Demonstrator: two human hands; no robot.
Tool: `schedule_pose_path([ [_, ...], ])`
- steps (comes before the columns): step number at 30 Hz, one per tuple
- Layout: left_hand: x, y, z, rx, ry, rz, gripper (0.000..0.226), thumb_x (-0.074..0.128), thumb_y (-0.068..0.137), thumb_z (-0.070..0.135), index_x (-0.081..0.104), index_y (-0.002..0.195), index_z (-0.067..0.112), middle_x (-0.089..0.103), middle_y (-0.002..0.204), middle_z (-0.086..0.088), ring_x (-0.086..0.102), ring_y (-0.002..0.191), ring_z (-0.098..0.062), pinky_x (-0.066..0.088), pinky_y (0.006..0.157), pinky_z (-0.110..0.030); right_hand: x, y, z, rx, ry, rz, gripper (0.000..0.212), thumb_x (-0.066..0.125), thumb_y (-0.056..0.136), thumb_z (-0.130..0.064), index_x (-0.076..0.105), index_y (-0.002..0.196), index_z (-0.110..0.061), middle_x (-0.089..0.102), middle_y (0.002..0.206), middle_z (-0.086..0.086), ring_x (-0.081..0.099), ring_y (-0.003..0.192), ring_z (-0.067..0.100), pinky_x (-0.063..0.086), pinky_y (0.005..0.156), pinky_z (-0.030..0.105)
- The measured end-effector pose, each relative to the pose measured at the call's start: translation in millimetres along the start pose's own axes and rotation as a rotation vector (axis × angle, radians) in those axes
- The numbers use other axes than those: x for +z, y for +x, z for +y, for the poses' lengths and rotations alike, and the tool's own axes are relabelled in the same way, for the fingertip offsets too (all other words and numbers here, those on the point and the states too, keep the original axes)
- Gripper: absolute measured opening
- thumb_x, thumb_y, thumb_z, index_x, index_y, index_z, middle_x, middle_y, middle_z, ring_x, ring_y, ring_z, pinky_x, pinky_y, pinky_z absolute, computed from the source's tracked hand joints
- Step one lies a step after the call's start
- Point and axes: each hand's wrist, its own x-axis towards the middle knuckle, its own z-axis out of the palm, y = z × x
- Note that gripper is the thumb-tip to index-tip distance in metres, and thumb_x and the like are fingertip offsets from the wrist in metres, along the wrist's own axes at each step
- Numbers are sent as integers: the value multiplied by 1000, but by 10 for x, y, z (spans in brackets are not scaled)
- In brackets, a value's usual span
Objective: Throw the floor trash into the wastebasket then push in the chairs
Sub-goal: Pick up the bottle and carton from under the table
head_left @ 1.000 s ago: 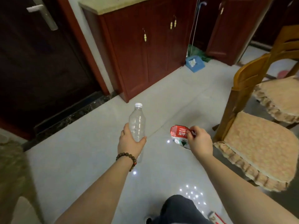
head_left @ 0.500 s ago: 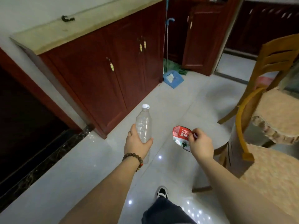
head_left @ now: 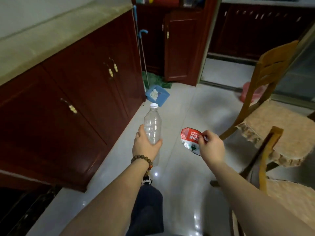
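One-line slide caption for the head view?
Left hand grips clear bottle; right hand pinches red label.

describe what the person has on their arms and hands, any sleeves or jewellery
Both forearms are bare as far as the frame shows, with no sleeves, gloves or watch in view. The left hand has a bracelet of round brown wooden beads at the wrist, with one redder bead near its lower end. The right hand and its wrist carry nothing; no rings are visible on either hand.
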Motion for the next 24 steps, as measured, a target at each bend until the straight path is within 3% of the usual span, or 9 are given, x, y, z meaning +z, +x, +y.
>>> schedule_pose_path([
  [5,336,1234,124,60,2,-74,83,76,71,40,31,138,23,53,119,-7,55,105,-28,49,83,-37,420,957,-126,67,-34,31,12,57,90,-21,61,95,-11,65,102,15,60,88,33,50,71,38],
  [9,538,2398,293,76,-27,-105,81,77,70,36,34,137,22,55,120,-8,56,107,-28,46,85,-34,748,1902,-369,145,-44,50,14,55,89,-20,61,95,-8,64,100,16,58,90,35,40,67,34],
  [14,827,3721,659,118,-13,-149,76,77,67,36,40,132,23,58,113,-7,57,103,-28,46,80,-31,955,3094,-702,231,-57,87,16,54,91,-23,60,96,-10,64,102,15,59,91,35,46,73,38],
  [24,1893,5311,1484,236,21,-356,77,74,70,42,34,134,27,57,115,-3,57,102,-25,48,82,-32,999,4594,-535,414,-46,227,13,55,90,-25,58,93,-13,65,96,14,60,86,35,51,73,42],
])
